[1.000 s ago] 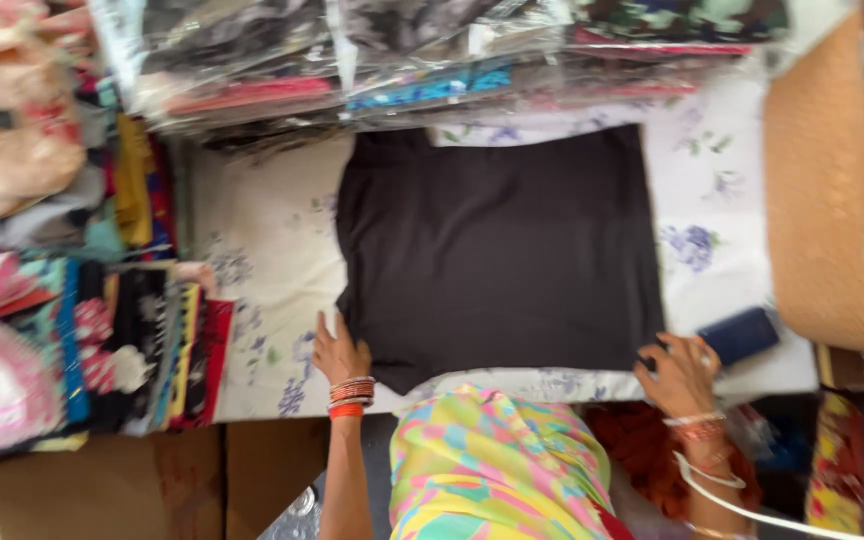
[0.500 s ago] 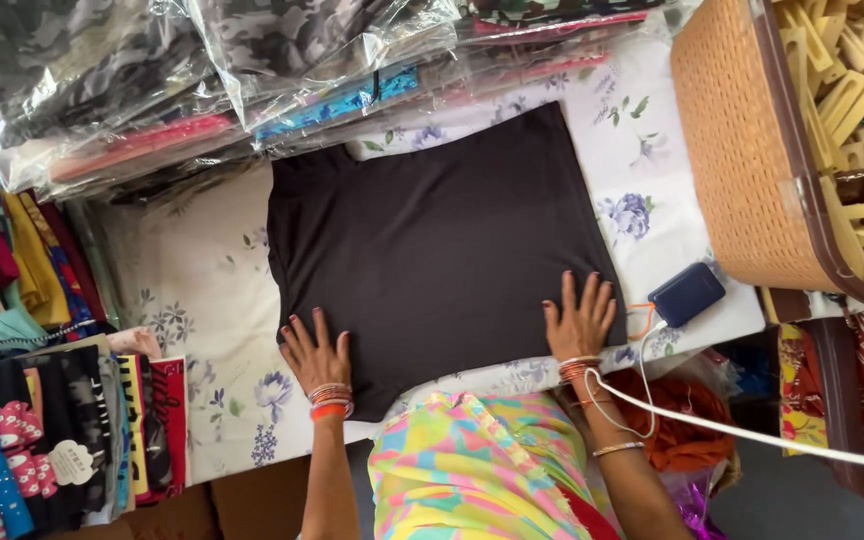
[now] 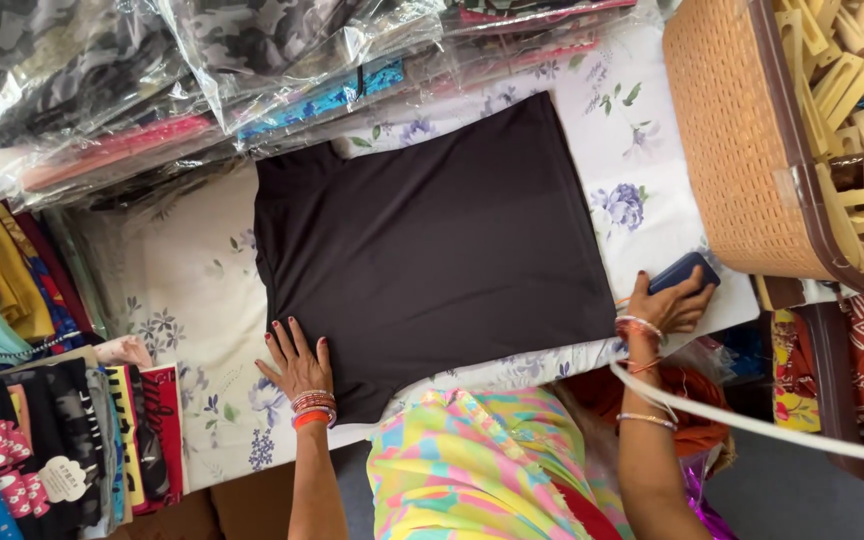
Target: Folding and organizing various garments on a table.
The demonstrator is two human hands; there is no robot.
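Dark shirt is lying flat on the floral sheet. Left hand, spread wide, is pressing the shirt's near-left corner; right hand is gripping a blue block just right of the shirt. One-handed pressing may be leaving the right hem free to bunch.

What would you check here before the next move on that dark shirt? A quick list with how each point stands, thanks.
1. Dark shirt spread flat on the flowered sheet: ok, though the left edge looks a little rumpled.
2. Left hand resting on the shirt's near corner: ok.
3. Right hand free of the blue object: not ok, it lies on it.
4. White cable off the shirt: ok.
5. Plastic-wrapped packs off the shirt: cannot tell, they meet its far edge.
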